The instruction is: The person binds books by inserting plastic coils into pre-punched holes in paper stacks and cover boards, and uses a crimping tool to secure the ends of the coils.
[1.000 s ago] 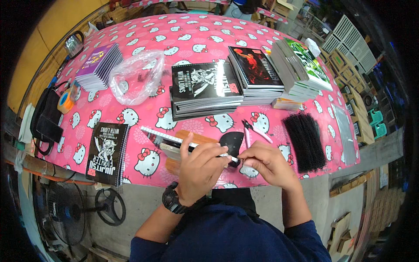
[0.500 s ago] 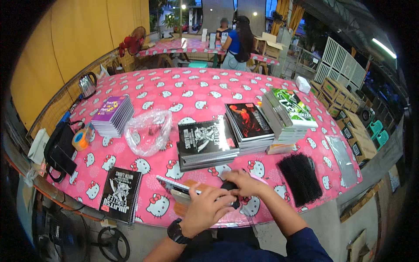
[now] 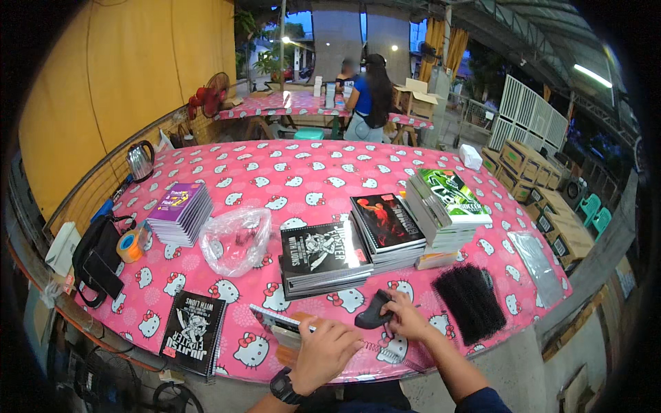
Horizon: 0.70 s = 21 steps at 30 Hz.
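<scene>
My left hand (image 3: 330, 350) is closed around a thin notebook (image 3: 272, 323) tilted up on its edge, by a brown wooden block (image 3: 288, 354). My right hand (image 3: 407, 315) has its fingers closed on a black curved object (image 3: 374, 311), whose exact kind I cannot make out. Between the hands, a thin dark spiral coil (image 3: 384, 351) stretches rightward from the notebook's end. Left of them lies a black-covered spiral notebook (image 3: 191, 332). Beyond my hands stands a stack of similar black notebooks (image 3: 323, 255).
Nearby are stacks of red-and-black books (image 3: 387, 224), green books (image 3: 451, 196) and purple books (image 3: 180, 206). A clear plastic bag (image 3: 235, 241), black coils (image 3: 469, 305), tape (image 3: 129, 246) and a black bag (image 3: 100, 258) lie on the pink tablecloth (image 3: 310, 162). Two people work at a far table.
My right hand has moved right, away from my left hand, carrying the black object. My left hand stays on the notebook. The whole view has shifted, so the table sits lower.
</scene>
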Each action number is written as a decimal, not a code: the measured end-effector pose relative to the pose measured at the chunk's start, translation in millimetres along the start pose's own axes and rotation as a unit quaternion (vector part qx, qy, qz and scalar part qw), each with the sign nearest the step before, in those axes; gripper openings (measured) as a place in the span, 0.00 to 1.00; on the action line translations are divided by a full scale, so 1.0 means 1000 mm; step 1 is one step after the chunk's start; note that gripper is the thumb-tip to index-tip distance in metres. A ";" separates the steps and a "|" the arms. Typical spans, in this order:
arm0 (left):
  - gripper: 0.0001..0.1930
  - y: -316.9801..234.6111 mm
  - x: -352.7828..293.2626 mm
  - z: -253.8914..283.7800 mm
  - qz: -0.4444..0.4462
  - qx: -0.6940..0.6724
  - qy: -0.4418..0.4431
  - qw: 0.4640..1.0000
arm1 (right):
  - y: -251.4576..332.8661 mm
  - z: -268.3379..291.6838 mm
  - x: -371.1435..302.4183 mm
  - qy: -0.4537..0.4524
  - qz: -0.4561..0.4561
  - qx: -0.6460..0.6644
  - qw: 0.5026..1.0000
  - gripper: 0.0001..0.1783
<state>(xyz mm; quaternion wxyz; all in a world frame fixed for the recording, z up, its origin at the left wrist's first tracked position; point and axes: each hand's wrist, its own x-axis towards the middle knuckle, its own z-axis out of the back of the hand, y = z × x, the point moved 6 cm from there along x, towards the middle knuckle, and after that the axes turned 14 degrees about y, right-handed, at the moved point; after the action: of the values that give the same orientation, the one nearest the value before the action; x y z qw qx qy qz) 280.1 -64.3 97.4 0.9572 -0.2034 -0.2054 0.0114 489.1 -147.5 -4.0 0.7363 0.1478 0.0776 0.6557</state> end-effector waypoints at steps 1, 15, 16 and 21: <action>0.10 -0.003 0.001 0.006 -0.008 -0.020 -0.031 0.999 | 0.000 -0.004 -0.004 0.004 -0.018 0.041 0.999 0.20; 0.13 0.004 -0.005 0.000 0.037 0.012 -0.010 0.999 | 0.018 0.000 0.017 0.041 -0.002 0.185 0.982 0.38; 0.13 -0.001 -0.004 0.007 0.028 -0.008 -0.047 0.998 | 0.014 -0.007 0.014 0.040 0.001 0.182 0.982 0.38; 0.21 0.014 -0.006 -0.013 0.010 0.047 0.016 0.999 | 0.031 -0.073 -0.017 0.035 0.053 0.827 0.558 0.43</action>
<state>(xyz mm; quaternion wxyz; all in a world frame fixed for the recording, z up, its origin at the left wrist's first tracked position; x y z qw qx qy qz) 280.8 -56.9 78.9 0.9687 -0.1606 -0.1872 0.0270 435.4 -152.7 -64.0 0.2514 0.6727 0.6036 0.3462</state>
